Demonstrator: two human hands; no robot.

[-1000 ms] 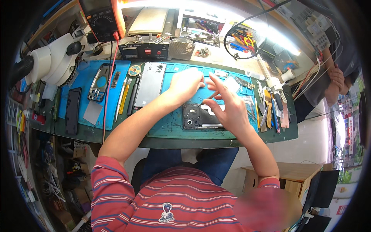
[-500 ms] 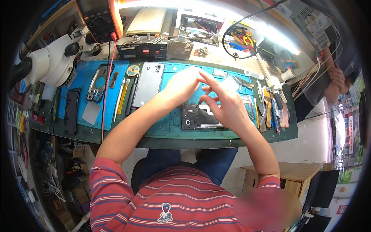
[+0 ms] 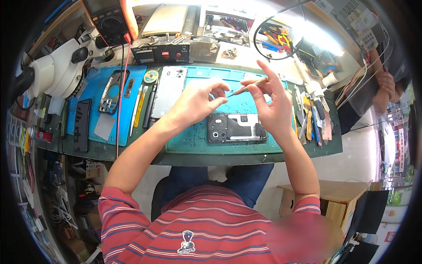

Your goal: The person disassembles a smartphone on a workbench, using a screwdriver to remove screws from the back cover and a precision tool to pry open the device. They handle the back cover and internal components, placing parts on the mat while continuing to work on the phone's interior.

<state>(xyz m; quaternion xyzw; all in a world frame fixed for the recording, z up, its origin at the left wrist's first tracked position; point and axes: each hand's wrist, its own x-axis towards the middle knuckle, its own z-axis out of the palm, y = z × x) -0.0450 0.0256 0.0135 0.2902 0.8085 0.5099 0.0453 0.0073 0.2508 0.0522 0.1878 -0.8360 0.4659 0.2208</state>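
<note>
Right fingers [image 3: 259,97] pinch a slim coppery tool [image 3: 242,90] (dark-tipped); left fingers [image 3: 217,103] curl, grip unclear.

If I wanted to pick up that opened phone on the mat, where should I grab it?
I'd probably pinch the opened phone by its two long edges, coming from the near side: it lies flat, insides facing up, near edge uncovered.
</note>
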